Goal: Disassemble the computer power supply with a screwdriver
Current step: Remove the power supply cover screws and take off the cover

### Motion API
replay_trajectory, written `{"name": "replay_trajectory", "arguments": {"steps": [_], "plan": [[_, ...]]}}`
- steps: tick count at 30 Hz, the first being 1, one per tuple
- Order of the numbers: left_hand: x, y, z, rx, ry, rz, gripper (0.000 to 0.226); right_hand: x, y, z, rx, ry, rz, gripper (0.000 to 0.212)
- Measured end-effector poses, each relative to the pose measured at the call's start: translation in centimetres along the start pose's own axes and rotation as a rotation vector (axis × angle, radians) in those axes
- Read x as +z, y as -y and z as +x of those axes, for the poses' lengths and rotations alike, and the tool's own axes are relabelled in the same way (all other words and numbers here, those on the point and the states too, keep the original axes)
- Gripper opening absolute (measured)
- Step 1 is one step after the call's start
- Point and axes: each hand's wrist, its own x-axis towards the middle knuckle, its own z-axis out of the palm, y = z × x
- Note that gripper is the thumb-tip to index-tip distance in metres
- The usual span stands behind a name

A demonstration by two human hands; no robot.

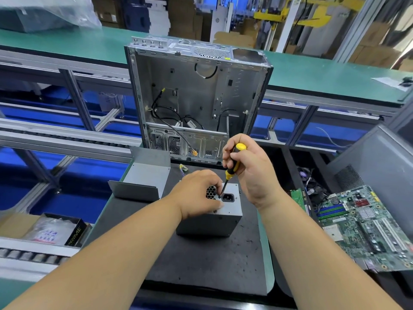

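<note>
A grey metal power supply (214,222) stands on the black mat (201,265), its top face showing a honeycomb vent and a black power socket (228,197). My left hand (199,193) lies on top of the box, fingers curled over it, gripping the case. My right hand (248,166) grips a yellow and black screwdriver (232,168) held almost upright. Its tip sits on the top face just left of the socket. A bundle of coloured wires (183,169) shows behind my left hand.
An open, stripped computer case (196,97) stands upright behind the mat. A bent grey metal cover (143,177) lies at the left. A green motherboard (366,229) and other parts fill a bin at the right. A cardboard box with bags (44,229) sits lower left.
</note>
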Motion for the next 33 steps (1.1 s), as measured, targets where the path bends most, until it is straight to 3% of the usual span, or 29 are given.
{"name": "replay_trajectory", "arguments": {"steps": [13,33], "plan": [[0.1,0.2,0.2,0.024,-0.002,0.006,0.023,0.7,0.1,0.6,-0.038,-0.019,0.172,0.003],[0.2,0.4,0.5,0.03,0.001,0.025,0.032,0.3,-0.3,0.9,-0.022,0.039,0.123,0.005]]}}
